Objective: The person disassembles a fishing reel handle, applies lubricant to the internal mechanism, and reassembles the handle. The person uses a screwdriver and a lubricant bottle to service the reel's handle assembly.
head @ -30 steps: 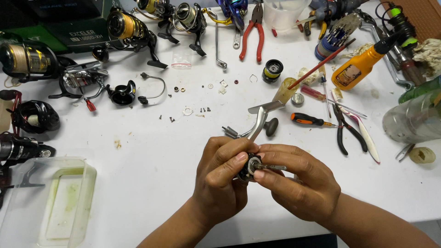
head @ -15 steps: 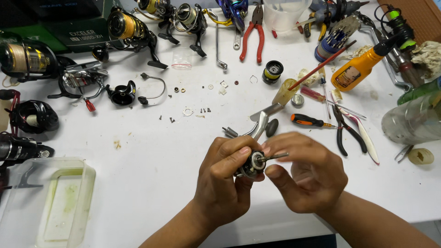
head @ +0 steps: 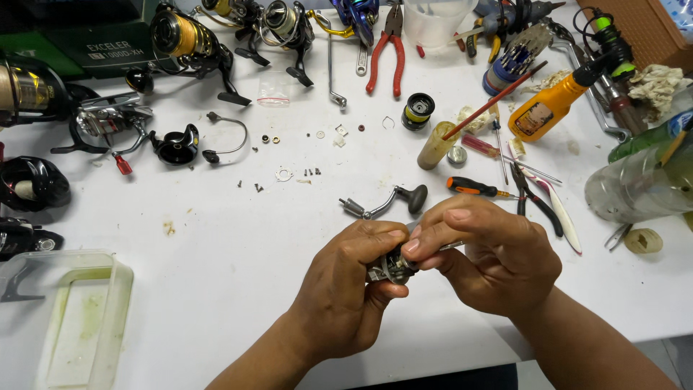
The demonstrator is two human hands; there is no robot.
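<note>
Hands: left hand (head: 346,296) and right hand (head: 498,256) are together at the near edge of the white table (head: 216,238), both closed on one small metal reel part (head: 390,269).
Grip: left hand cups the part from below and the left; right-hand fingertips (head: 415,245) pinch it from above and the right.
Part position: between the two palms, mostly hidden; only a dark, silvery bit shows.
Long axis: cannot tell, since the fingers cover too much.
Nearer hand: neither; both touch it.
Beyond the hands: reel handle (head: 386,204) lies just past the knuckles, knob to the right.
Right of it: orange-handled screwdriver (head: 476,189), near the right hand.
Further off: tiny screws (head: 310,172), well apart to the far left.
</note>
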